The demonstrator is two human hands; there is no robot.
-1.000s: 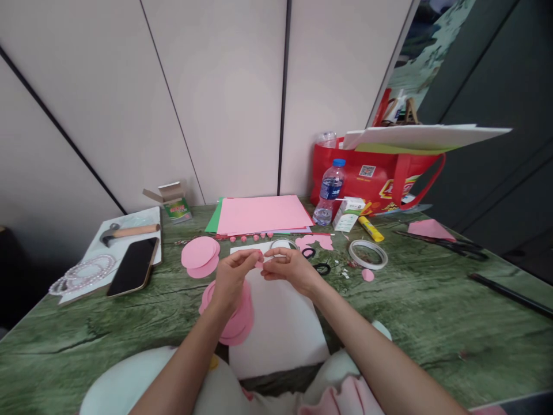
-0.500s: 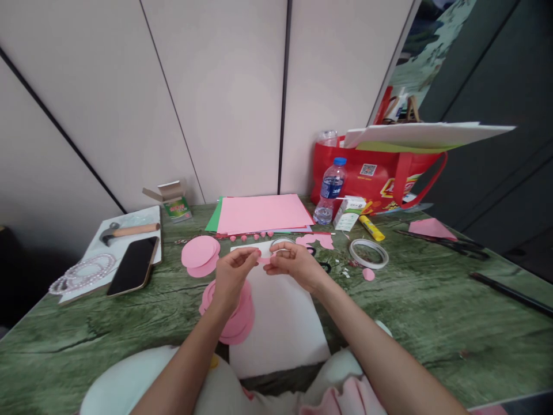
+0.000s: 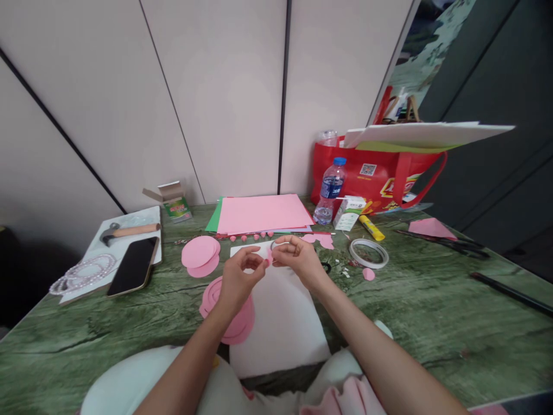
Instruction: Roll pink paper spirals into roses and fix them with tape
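Note:
My left hand (image 3: pixel 239 278) and my right hand (image 3: pixel 299 257) meet above a white sheet (image 3: pixel 276 323) at the table's near middle. Both pinch one small pink paper piece (image 3: pixel 268 259) between their fingertips. Under my left wrist lies a stack of pink paper circles (image 3: pixel 233 323). Two more pink circles (image 3: pixel 199 253) lie just to the left. Behind the hands, a row of tiny pink rolled pieces (image 3: pixel 254 236) runs in front of a pile of pink paper sheets (image 3: pixel 261 213).
A phone (image 3: pixel 133 265), a hammer (image 3: pixel 127 231) and a bead string (image 3: pixel 84 272) lie at the left. A tape roll (image 3: pixel 368 252), a glue stick (image 3: pixel 370 228), a water bottle (image 3: pixel 329 191) and a red bag (image 3: pixel 380 178) stand at the right. Scissors (image 3: pixel 449 243) lie far right.
My right hand has moved up and a little away from me, and my left fingertips have closed in toward it. The pink piece is now pinched between both hands.

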